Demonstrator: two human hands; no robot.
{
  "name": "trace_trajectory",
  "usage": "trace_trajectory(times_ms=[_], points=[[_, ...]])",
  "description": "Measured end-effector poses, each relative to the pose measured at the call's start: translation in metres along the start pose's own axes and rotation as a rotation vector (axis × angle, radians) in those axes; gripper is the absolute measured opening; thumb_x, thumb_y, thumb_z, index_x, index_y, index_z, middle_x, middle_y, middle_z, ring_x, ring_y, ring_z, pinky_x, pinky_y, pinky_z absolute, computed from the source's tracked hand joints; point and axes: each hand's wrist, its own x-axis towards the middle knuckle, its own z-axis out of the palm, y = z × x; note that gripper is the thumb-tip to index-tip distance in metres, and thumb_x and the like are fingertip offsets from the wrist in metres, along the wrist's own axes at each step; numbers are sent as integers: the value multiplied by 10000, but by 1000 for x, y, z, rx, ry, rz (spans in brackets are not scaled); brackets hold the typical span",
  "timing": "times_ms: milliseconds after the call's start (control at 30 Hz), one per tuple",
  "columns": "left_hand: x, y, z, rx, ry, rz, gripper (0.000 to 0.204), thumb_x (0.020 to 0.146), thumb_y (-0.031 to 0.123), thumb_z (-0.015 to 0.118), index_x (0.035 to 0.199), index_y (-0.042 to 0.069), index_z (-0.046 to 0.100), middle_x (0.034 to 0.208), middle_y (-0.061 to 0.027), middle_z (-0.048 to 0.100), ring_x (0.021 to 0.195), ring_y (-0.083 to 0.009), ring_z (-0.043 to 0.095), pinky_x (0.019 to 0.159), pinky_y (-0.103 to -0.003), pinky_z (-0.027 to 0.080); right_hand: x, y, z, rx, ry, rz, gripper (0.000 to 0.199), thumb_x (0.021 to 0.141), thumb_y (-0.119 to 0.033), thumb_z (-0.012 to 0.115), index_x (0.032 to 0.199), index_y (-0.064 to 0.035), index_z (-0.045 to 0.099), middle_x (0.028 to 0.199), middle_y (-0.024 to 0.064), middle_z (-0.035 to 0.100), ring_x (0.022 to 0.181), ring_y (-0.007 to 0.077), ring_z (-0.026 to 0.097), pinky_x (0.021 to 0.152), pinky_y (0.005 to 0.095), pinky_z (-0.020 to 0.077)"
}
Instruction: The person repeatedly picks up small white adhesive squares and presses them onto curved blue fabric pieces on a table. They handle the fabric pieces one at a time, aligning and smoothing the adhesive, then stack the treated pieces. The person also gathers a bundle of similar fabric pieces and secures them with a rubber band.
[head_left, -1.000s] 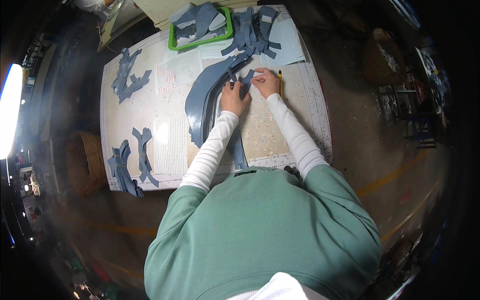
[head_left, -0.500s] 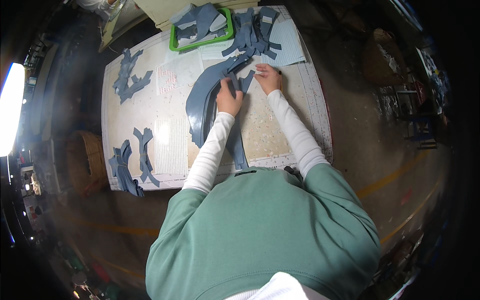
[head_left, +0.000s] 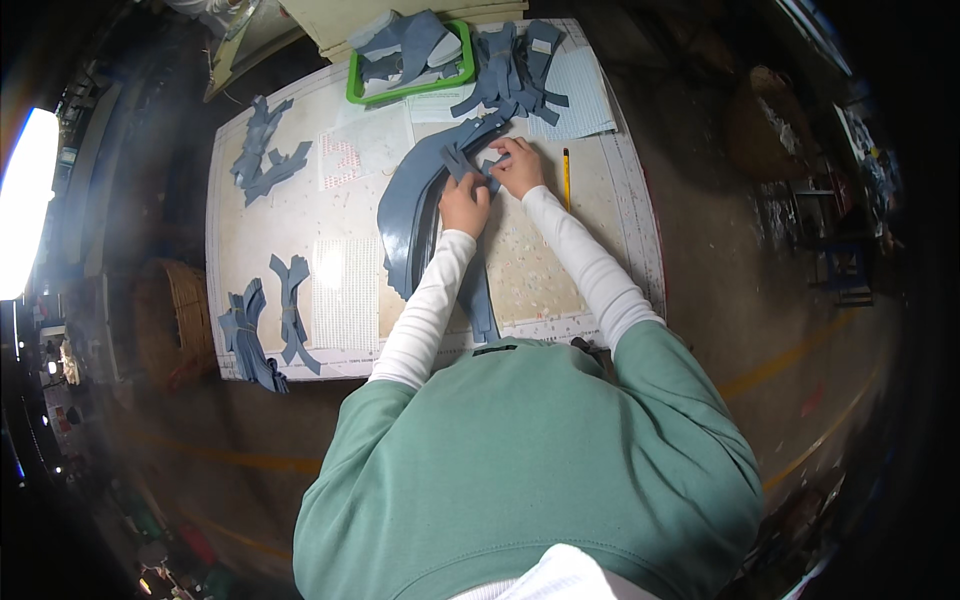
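Above the middle of the table, my left hand (head_left: 464, 207) has its fingers closed on a narrow blue-grey cut piece (head_left: 455, 162). Close by on the right, the thumb and fingers of my right hand (head_left: 518, 170) pinch the other end of that piece. A curved stack of large blue-grey pieces (head_left: 402, 205), glossy on top, lies just left of my hands. A long blue-grey strip (head_left: 478, 300) runs from beneath my left hand toward my body. To the right of my right hand rests a yellow pencil (head_left: 567, 180).
At the far edge stand a green tray (head_left: 468, 70) of blue-grey pieces and a tied pile of strips (head_left: 500, 75). More bundles (head_left: 262, 160) (head_left: 250, 335) (head_left: 291, 310) lie along the left. Paper sheets (head_left: 345, 290) (head_left: 585, 100) cover parts of the white table (head_left: 230, 220). A wicker basket (head_left: 172, 320) stands left.
My right hand has moved left and slightly nearer, close to my left hand, and now pinches the piece's end. The pencil beside it has come into view.
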Motion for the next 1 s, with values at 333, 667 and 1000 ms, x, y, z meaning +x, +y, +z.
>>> trace_trajectory(times_ms=[333,667,1000], points=[[-2,-2,3,34,40,42,163,741,140,558,870,91,644,819,-170,586,707,-339,593,656,-410,485,9,3,-5,-32,95,21,349,630,31,690,950,-81,609,936,98,536,693,213,646,677,323,515],[-2,0,5,23,14,3,164,728,136,552,863,98,638,848,-211,560,721,-395,578,684,-456,478,15,30,-19,34,202,126,391,630,-2,755,987,-91,622,908,84,562,682,197,661,648,285,528],[-2,-3,7,19,7,12,157,730,142,555,861,88,625,873,-221,554,742,-403,571,695,-470,468,10,27,-16,-226,184,-73,342,686,34,668,1002,-74,597,918,94,560,701,194,663,641,285,530]])
